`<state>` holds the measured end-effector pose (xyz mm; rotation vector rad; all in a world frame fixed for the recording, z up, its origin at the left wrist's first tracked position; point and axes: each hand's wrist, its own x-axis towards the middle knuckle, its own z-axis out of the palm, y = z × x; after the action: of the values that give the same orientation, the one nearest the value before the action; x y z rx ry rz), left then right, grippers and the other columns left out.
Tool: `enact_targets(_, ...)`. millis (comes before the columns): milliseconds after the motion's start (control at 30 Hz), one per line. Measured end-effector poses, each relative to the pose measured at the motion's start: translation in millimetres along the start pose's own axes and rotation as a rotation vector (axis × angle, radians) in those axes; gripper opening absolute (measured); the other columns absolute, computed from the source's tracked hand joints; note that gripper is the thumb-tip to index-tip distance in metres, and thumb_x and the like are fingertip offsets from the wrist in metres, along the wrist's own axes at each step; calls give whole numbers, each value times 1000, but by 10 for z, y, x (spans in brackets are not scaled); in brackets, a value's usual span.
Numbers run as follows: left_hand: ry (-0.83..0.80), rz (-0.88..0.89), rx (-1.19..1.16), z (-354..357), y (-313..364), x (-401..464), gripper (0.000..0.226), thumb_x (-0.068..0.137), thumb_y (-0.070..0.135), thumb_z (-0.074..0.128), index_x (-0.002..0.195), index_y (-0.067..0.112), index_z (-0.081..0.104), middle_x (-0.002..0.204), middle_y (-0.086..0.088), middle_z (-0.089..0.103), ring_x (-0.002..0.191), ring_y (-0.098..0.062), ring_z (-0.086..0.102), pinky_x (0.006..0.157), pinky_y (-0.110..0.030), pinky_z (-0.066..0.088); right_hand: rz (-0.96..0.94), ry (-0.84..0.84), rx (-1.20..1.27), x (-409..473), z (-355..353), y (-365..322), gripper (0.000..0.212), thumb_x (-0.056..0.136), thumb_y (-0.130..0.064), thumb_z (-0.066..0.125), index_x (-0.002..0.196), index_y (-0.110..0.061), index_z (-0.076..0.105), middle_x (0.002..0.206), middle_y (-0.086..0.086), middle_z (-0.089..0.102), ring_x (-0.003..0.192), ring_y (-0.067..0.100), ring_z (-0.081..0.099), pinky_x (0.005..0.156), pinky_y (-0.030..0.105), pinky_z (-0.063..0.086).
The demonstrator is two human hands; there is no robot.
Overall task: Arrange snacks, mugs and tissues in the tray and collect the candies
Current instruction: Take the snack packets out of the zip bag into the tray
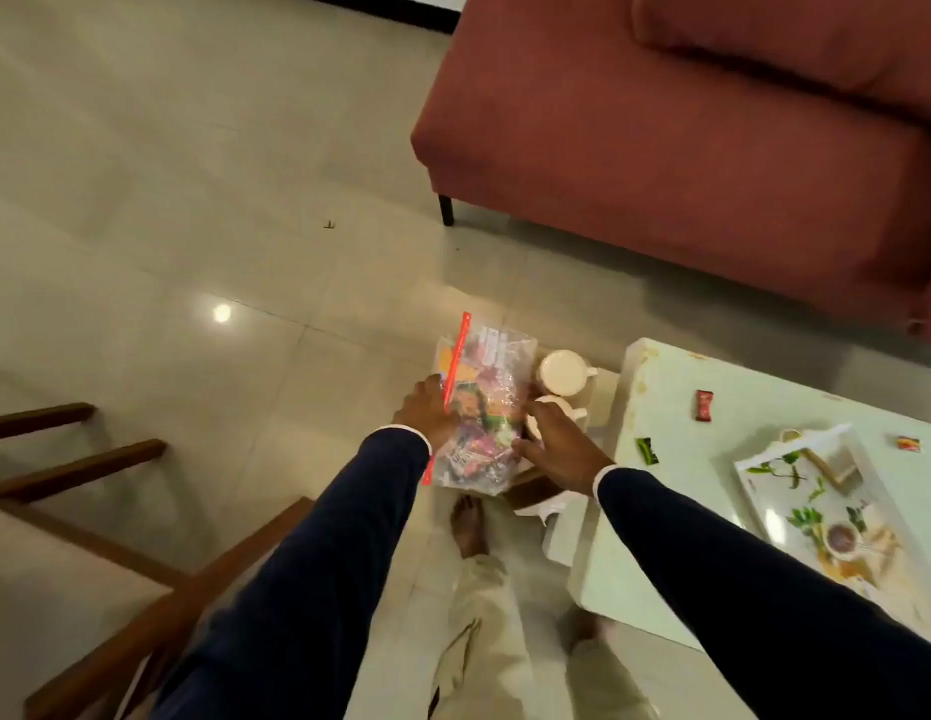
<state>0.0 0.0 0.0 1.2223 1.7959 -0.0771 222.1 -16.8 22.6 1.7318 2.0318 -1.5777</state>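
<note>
A clear zip bag of candies [487, 392] with a red zip strip hangs over the floor beside the white table [676, 387]. My left hand [427, 410] grips the bag at the red strip on its left edge. My right hand [554, 439] holds the bag's right edge, thumb against the plastic. Two white mugs [562, 371] stand on a low surface just right of the bag, the nearer one partly hidden by my right hand. A floral tray [796, 517] lies on the table. Loose candies lie on the table: a red one [704, 405], a green one [646, 451] and an orange one [909, 443].
A red sofa [687, 148] fills the far right. Wooden chair frames [115, 511] stand at the left. My bare feet [468, 527] are on the tiled floor below the bag. A tan object [840, 467] lies at the tray's far end.
</note>
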Motion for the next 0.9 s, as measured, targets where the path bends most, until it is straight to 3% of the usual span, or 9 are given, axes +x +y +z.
enact_targets(133,33,-41,-2,97,-42,283,58,93,27,62,146,15,40,142,-12,47,128,-37,52,105,-47,44,72,4,12,268,144,-188,62,97,-32,62,149,-13,35,150,11,42,136,27,45,114,42,38)
enact_targets(267,73,-10,-47,58,-102,445,25,95,24,58,115,13,66,120,-15,58,108,-39,62,96,-46,51,147,1,19,369,177,-209,58,97,-32,60,148,-15,37,151,9,42,136,28,45,114,41,37)
enact_targets(400,85,51,-238,-124,-105,282,14,89,22,57,88,8,55,92,-18,62,75,-30,58,69,-38,49,248,10,109,306,96,-219,48,94,-32,62,136,-16,46,135,7,53,122,29,54,104,53,43)
enact_targets(467,127,44,-442,-265,-83,96,12,86,25,53,82,14,52,79,-17,62,66,-31,56,63,-42,51,256,14,165,245,52,-250,31,92,-26,64,120,-16,53,115,0,60,109,25,58,92,45,50)
enact_targets(533,160,93,-623,-428,-21,-99,11,83,24,50,73,24,53,68,-7,55,60,-25,51,57,-39,47,265,17,190,176,8,-298,27,93,-21,63,118,-13,54,112,-1,59,107,25,57,92,42,50)
enact_targets(600,138,211,-640,-615,114,-270,11,83,20,47,77,16,56,67,-7,50,60,-20,48,57,-34,43,292,8,260,108,-45,-380,38,95,-22,62,130,-10,53,122,3,57,115,24,55,101,41,46)
enact_targets(667,90,338,-570,-806,310,-437,17,85,17,46,86,1,53,79,-20,52,66,-28,49,61,-41,44,283,4,382,2,-120,-503,43,96,-23,63,136,-12,52,125,2,57,120,22,54,99,32,43)
enact_targets(767,6,470,-509,-1059,699,-718,11,86,15,47,83,5,47,78,-16,49,69,-29,46,66,-45,41,183,37,548,-193,-324,-741,43,98,-23,63,138,-13,52,126,7,59,120,22,56,92,23,45)
enact_targets(900,-128,641,-498,-1209,1344,-1182,12,92,18,56,83,18,48,73,3,52,67,-17,52,64,-31,48,-3,130,778,-685,-751,-1092,33,103,-22,53,135,-13,54,122,12,65,111,26,67,95,39,55)
